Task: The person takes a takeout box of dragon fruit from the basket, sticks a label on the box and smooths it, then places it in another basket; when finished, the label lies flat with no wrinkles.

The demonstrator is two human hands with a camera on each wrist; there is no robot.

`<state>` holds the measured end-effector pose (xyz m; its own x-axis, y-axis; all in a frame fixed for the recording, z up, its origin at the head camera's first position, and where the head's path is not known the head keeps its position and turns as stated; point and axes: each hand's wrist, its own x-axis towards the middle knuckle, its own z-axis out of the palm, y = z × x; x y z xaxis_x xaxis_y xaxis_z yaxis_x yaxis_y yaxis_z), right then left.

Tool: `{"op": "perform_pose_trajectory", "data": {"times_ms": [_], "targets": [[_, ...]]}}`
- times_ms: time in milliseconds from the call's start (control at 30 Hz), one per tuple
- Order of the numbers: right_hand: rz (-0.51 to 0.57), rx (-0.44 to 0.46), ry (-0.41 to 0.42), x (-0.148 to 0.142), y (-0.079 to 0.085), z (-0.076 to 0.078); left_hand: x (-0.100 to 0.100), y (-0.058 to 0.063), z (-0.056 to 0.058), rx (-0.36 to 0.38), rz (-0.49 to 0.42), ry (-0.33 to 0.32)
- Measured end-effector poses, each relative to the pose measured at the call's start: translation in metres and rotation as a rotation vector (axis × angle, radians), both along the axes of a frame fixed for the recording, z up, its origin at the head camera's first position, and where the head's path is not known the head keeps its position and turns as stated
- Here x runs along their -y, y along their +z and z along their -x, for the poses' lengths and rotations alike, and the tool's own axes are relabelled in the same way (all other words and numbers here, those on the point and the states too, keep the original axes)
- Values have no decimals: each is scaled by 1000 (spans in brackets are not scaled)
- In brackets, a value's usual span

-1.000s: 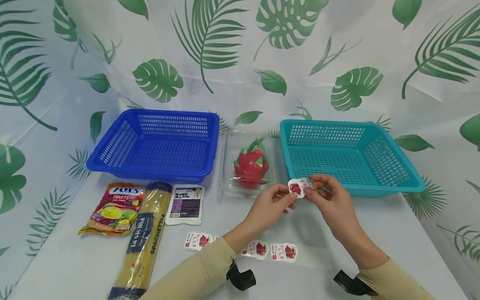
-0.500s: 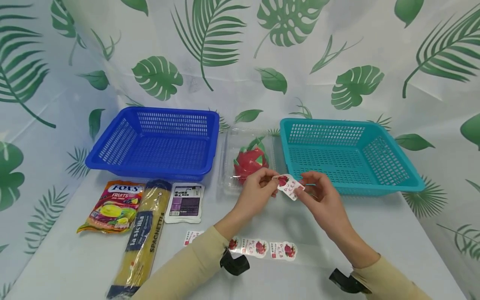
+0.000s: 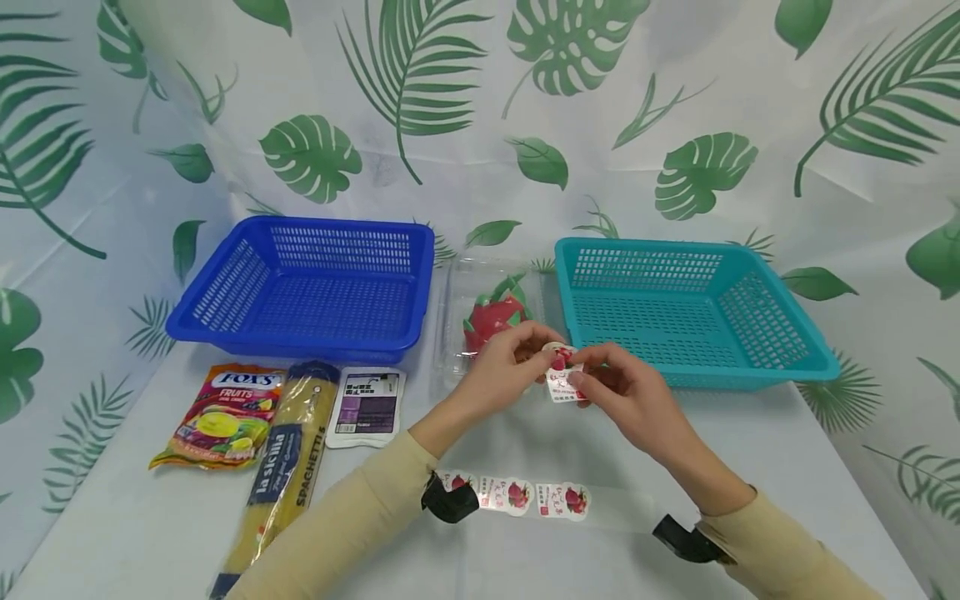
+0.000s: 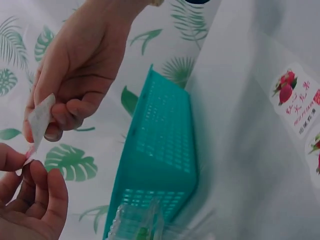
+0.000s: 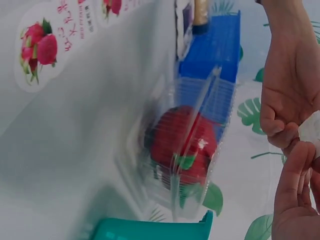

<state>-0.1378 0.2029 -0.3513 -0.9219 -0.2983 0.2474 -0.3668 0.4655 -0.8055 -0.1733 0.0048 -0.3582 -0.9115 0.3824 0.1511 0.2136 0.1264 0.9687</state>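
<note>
Both hands hold one small dragon fruit sticker [image 3: 564, 385] in the air, in front of the clear plastic box. The left hand [image 3: 504, 367] pinches its upper left edge, while the right hand [image 3: 628, 402] pinches its right side. Seen in the left wrist view, the pale back of the sticker [image 4: 41, 119] bends between the two sets of fingertips. Behind the left hand, a red dragon fruit [image 3: 491, 321] with green tips lies in the clear plastic box [image 3: 457, 283]. A strip of more such stickers [image 3: 517, 496] lies on the table below the hands, partly hidden by the left sleeve.
A blue basket [image 3: 307, 346] stands at the back left and a teal basket [image 3: 697, 375] at the back right. On the left lie a candy bag [image 3: 225, 417], a spaghetti pack [image 3: 288, 450] and a white flat packet with a purple label [image 3: 366, 408].
The sticker has turned and shifted left, from lying sideways to nearly upright. The left hand has moved up and left; the right hand has moved left with the sticker.
</note>
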Motion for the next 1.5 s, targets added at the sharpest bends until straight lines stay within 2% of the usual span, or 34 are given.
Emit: {"op": "perform_pose_trajectory", "data": {"times_ms": [100, 200, 300, 533, 600, 733, 867, 967, 1200, 1367, 1500], "targets": [[18, 30, -41, 1, 1, 4, 2, 2, 2, -55, 17, 2], [72, 54, -83, 2, 2, 9, 3, 2, 3, -104, 10, 47], [124, 80, -123, 3, 4, 15, 5, 1, 4, -121, -13, 87], [110, 82, -128, 9, 9, 27, 4, 3, 8, -163, 7, 97], [98, 84, -122, 11, 10, 30, 4, 4, 10, -152, 19, 105], [89, 97, -120, 14, 11, 36, 3, 3, 16, -77, 7, 123], [99, 108, -110, 16, 11, 40, 5, 3, 22, 13, -53, 103], [104, 113, -95, 17, 11, 43, 6, 4, 25, 42, -53, 98], [69, 145, -74, 21, 13, 52, 9, 9, 34, -2, 20, 143], [30, 173, -80, 23, 14, 66, 14, 13, 45, -36, 118, 154], [2, 187, -80, 26, 12, 78, 17, 12, 55, -29, 166, 154]]}}
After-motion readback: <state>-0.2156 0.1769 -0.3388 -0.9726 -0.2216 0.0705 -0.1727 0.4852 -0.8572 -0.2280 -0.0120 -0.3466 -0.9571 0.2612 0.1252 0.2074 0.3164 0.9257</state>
